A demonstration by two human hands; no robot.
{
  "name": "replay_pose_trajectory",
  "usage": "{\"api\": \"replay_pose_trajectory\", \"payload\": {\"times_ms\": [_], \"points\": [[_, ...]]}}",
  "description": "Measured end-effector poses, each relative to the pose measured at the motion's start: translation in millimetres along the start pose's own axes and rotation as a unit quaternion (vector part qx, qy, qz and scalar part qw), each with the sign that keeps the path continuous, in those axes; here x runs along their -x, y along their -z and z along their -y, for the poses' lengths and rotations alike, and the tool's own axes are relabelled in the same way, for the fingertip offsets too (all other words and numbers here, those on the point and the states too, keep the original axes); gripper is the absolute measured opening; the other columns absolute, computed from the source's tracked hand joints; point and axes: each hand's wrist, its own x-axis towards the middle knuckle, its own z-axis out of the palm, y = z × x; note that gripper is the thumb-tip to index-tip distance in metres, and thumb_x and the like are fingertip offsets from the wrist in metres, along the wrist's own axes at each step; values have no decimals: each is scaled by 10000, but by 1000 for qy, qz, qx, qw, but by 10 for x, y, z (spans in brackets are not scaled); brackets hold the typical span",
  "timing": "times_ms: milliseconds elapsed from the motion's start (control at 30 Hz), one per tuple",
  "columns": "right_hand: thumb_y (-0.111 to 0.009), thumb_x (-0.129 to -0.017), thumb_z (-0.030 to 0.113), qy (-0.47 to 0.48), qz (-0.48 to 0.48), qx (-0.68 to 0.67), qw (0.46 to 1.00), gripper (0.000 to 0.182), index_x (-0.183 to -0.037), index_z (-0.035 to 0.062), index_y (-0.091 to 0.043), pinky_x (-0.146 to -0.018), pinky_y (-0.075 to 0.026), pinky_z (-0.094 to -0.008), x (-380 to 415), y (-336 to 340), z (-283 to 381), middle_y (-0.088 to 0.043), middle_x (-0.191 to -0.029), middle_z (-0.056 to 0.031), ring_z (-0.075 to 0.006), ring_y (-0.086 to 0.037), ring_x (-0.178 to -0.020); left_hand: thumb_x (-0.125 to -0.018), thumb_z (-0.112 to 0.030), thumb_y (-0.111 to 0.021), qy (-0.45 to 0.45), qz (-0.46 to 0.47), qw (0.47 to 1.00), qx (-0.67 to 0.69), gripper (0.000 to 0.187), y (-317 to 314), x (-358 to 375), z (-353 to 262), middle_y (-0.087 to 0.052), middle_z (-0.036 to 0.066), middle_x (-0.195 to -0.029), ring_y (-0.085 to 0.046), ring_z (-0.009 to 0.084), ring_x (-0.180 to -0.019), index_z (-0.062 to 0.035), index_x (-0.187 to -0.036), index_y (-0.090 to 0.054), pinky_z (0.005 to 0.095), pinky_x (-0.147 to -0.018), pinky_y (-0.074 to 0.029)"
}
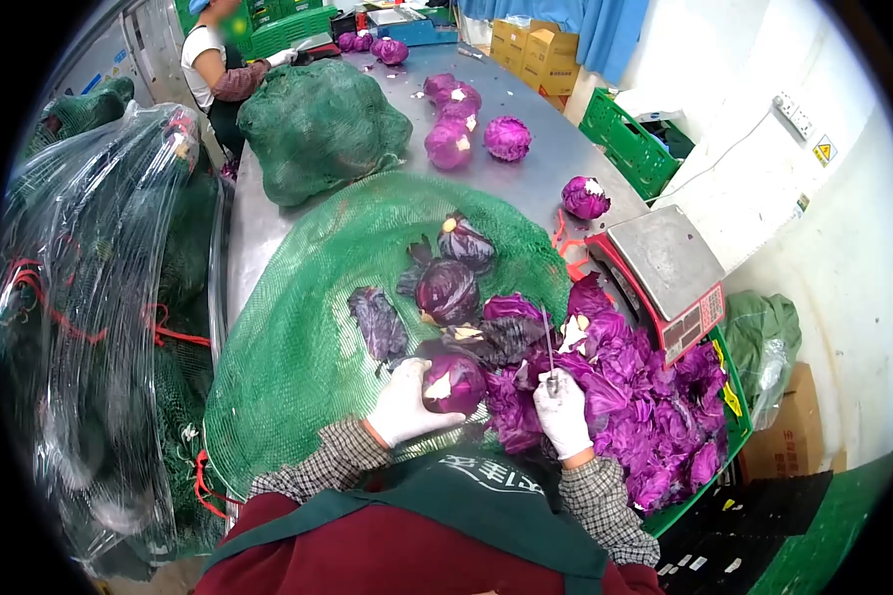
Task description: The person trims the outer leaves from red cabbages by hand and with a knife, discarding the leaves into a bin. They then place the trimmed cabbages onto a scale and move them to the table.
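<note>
Gloved in white, my left hand [405, 405] is wrapped round the left side of a purple cabbage [453, 385] with a pale cut patch. To its right, my right hand [563, 415], also in a white glove, grips a knife [549, 342] whose thin blade points up and away from me. Darker cabbages [446, 291] and loose outer leaves [378, 323] lie just beyond on a spread green mesh bag [298, 327]. Beside my right hand, purple leaves [635, 416] are heaped in a green crate [739, 421].
A full green mesh sack [318, 124] stands beyond the open bag on the metal table [556, 188]. Several trimmed cabbages [507, 139] sit farther back. A scale [668, 263] is at the right. Another person [213, 74] stands at the far left, near plastic-wrapped sacks [99, 327].
</note>
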Motion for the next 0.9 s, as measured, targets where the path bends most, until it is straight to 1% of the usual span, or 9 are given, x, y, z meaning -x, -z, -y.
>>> {"api": "replay_pose_trajectory", "payload": {"times_ms": [167,267,333,433,533,633,733,800,900], "points": [[-569,-857,26,8,-47,89,995,95,-946,-7,-564,-678,-488,-347,-45,247,137,-589,-847,-127,-273,-591,-755,-632,-223,-903,43,5,945,324,943,-106,-32,389,-501,200,-1314,-493,252,-1244,70,-1358,-377,366,-1057,-418],[-679,-825,83,-16,-44,45,998,247,-1040,-1,-591,-768,-510,-342,-54,219,430,-592,-934,-125,-266,-607,-861,-725,-49,-810,76,51,790,607,783,-42,-8,510,-510,137,-1349,-523,237,-1228,58,-1369,-377,373,-1063,-428],[-737,-802,116,-35,-11,-92,995,352,-1105,1,-598,-817,-517,-337,-23,104,680,-595,-983,-123,-259,-613,-894,-693,-75,-842,45,64,795,602,831,39,13,350,-505,135,-1366,-503,227,-1258,51,-1375,-383,373,-1077,-414],[-808,-764,165,114,91,34,989,615,-1311,64,-545,-649,-463,-239,-34,20,1199,-565,-1047,-49,-117,-530,-806,-648,-70,-877,-11,38,840,541,888,93,50,84,-507,140,-1361,-494,224,-1259,39,-1380,-387,372,-1089,-382],[-797,-774,150,239,73,0,968,493,-1223,74,-606,-657,-473,-255,-61,-56,1308,-578,-990,-75,-136,-558,-830,-607,-43,-889,-26,35,845,532,930,206,127,-94,-497,137,-1371,-479,216,-1270,31,-1387,-388,376,-1088,-380],[-709,-843,52,150,104,-75,980,232,-1063,29,-642,-619,-478,-245,-13,30,1383,-608,-929,-71,-111,-568,-741,-648,-118,-871,-53,73,829,552,919,304,100,-70,-476,134,-1402,-466,232,-1293,19,-1408,-371,385,-1101,-371],[-630,-890,20,140,23,-39,989,108,-998,14,-637,-545,-428,-200,-90,102,1263,-619,-849,-26,-51,-526,-624,-734,-218,-808,-53,165,681,711,866,273,79,-84,-440,151,-1438,-453,269,-1316,2,-1432,-346,419,-1122,-354],[-620,-900,26,75,-37,-19,996,101,-999,15,-630,-565,-429,-208,-167,190,1124,-613,-813,-16,-52,-525,-639,-846,-308,-669,76,147,461,872,742,157,120,-127,-422,179,-1447,-459,347,-1299,-63,-1459,-331,572,-1142,-275],[-617,-899,30,42,-16,20,999,97,-992,3,-615,-632,-449,-248,-195,264,598,-605,-818,-22,-88,-540,-684,-914,-549,-436,54,231,280,930,713,-76,44,-10,-527,216,-1317,-530,398,-1167,-54,-1426,-391,590,-1121,-293]]}}
